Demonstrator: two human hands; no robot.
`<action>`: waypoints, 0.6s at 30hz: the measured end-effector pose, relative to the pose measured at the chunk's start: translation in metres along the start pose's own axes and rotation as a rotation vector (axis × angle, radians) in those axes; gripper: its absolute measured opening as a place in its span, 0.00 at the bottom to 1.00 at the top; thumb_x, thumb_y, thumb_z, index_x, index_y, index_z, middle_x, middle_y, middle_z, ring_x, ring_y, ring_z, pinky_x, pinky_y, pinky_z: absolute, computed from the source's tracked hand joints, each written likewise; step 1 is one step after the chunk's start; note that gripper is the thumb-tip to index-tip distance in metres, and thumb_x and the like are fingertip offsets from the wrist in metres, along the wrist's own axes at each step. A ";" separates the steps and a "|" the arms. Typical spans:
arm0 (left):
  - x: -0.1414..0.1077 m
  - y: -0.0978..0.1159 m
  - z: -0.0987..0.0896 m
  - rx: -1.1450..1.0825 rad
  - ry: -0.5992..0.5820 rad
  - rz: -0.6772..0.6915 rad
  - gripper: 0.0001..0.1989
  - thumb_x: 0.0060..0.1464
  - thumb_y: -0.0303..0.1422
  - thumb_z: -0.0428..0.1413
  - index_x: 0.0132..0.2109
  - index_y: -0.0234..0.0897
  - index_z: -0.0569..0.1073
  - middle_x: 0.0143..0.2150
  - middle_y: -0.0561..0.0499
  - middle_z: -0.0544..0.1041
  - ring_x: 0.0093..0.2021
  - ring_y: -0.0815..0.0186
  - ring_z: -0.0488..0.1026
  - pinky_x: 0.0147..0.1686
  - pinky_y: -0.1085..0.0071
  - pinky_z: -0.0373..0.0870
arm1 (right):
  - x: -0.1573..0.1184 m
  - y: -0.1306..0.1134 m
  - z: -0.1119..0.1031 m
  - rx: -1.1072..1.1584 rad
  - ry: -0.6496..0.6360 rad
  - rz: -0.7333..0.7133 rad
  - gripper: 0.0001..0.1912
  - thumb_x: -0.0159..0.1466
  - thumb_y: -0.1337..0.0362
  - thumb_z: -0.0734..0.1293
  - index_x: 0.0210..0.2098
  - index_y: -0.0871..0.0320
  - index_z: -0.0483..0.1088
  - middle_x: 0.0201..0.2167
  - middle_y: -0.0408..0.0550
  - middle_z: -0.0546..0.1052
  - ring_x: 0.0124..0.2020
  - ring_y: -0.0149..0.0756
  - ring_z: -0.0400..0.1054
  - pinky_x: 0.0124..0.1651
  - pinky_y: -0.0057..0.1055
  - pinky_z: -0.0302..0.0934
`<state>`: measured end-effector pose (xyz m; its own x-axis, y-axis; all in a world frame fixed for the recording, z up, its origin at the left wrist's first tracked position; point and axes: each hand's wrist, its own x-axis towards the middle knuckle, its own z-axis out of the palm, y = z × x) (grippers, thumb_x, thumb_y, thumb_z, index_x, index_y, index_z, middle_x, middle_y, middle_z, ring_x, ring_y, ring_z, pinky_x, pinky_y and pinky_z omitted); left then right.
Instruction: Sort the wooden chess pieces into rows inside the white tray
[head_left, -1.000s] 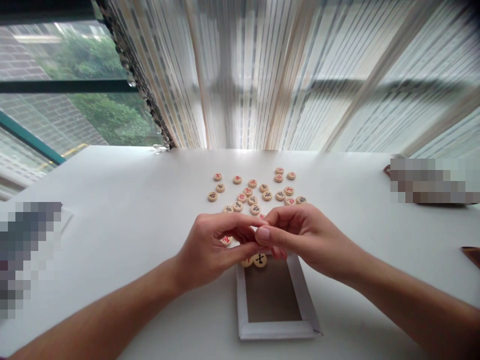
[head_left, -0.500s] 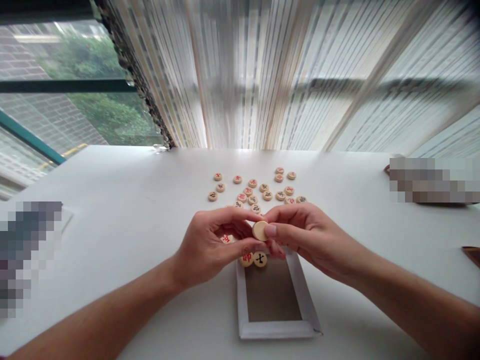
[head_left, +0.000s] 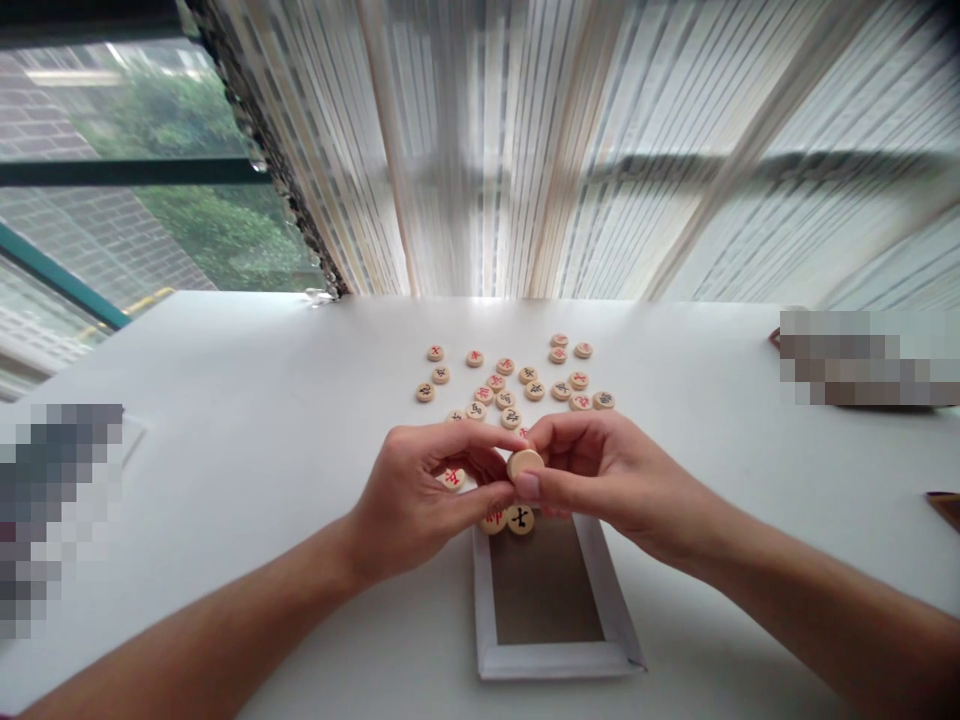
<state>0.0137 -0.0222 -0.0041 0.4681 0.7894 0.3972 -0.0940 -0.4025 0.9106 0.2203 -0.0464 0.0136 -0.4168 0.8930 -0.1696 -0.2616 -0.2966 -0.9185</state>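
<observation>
Between my two hands is a round wooden Chinese chess piece (head_left: 524, 464), its blank pale face turned up towards me. My left hand (head_left: 431, 480) closes on its left edge with thumb and fingertips. From the other side my right hand (head_left: 600, 465) pinches it with thumb and index finger. Below the hands lies a shallow white box (head_left: 555, 660) with a brown bottom. A black-marked piece (head_left: 520, 519) and a red-marked piece (head_left: 493, 520) sit at its far left end; fingers partly cover the red one. Another red-marked piece (head_left: 452, 478) shows behind my left hand.
Several more chess pieces (head_left: 505, 366) with red or black characters lie scattered on the white table (head_left: 247, 400) beyond my hands. Blurred-out objects lie at the left (head_left: 60, 510) and right (head_left: 862, 360). A string curtain (head_left: 480, 150) hangs behind the table's far edge.
My right thumb has shifted slightly left and down along the piece, and the piece has turned a little. My left hand and the box are almost unmoved.
</observation>
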 end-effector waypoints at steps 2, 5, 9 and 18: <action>-0.001 -0.001 0.000 0.021 -0.001 -0.012 0.15 0.52 0.19 0.71 0.47 0.31 0.85 0.33 0.49 0.88 0.31 0.69 0.85 0.36 0.80 0.83 | 0.000 0.000 0.001 0.015 0.000 0.023 0.18 0.48 0.68 0.88 0.29 0.63 0.77 0.24 0.42 0.79 0.26 0.25 0.71 0.29 0.18 0.64; -0.001 -0.002 -0.001 -0.002 -0.003 -0.029 0.16 0.51 0.18 0.71 0.48 0.32 0.85 0.34 0.48 0.88 0.32 0.69 0.85 0.37 0.79 0.83 | 0.001 0.000 -0.001 0.039 -0.016 0.033 0.19 0.47 0.69 0.88 0.30 0.63 0.78 0.24 0.41 0.80 0.26 0.24 0.72 0.28 0.17 0.64; 0.001 -0.002 -0.001 -0.101 -0.015 -0.059 0.18 0.51 0.18 0.72 0.48 0.34 0.85 0.36 0.48 0.89 0.34 0.68 0.86 0.38 0.79 0.83 | 0.001 -0.003 -0.006 0.025 -0.070 0.032 0.17 0.49 0.69 0.87 0.33 0.63 0.80 0.27 0.44 0.82 0.28 0.25 0.75 0.30 0.16 0.66; 0.002 0.000 -0.001 -0.085 -0.035 -0.097 0.17 0.55 0.24 0.71 0.52 0.34 0.83 0.38 0.47 0.87 0.35 0.67 0.84 0.37 0.77 0.82 | 0.000 -0.006 -0.013 -0.065 -0.038 0.001 0.15 0.51 0.66 0.87 0.35 0.61 0.83 0.27 0.44 0.82 0.29 0.28 0.75 0.32 0.20 0.69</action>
<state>0.0133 -0.0198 -0.0036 0.5085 0.8055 0.3043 -0.1202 -0.2836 0.9514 0.2327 -0.0404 0.0141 -0.4501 0.8789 -0.1579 -0.2050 -0.2738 -0.9397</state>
